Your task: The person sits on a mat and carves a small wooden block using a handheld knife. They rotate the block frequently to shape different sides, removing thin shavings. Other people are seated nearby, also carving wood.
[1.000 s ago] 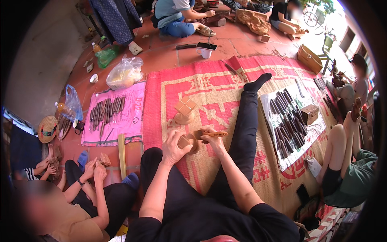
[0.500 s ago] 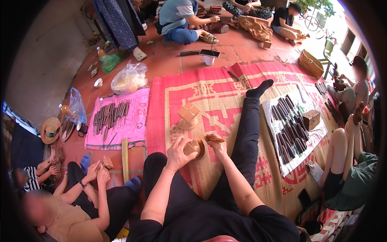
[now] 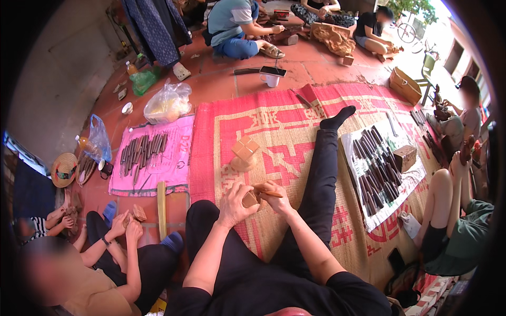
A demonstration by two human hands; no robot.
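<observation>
Your left hand [image 3: 237, 204] holds a wooden block [image 3: 250, 199], your right hand [image 3: 275, 197] just at its right. Ahead of them, a second block [image 3: 245, 149] stands on the woven mat [image 3: 284, 126]. Left of the mat, carving tools [image 3: 142, 154] lie on a plastic sheet [image 3: 172, 175]; right of your leg [image 3: 322, 174], more tools [image 3: 376, 175] and a third block [image 3: 405, 157] lie on another sheet [image 3: 380, 217]. Beyond the mat, a phone [image 3: 273, 71] rests on a mug [image 3: 269, 81].

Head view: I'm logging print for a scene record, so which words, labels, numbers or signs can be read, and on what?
Pink sheet: dark printed characters and a round mark near its right edge; I won't copy the wording. Its fainter print is too blurred to read.
White sheet: green print, partly covered, too small to read.
Wooden block in the left hand: no lettering visible.
Elsewhere: nothing I can read.
</observation>
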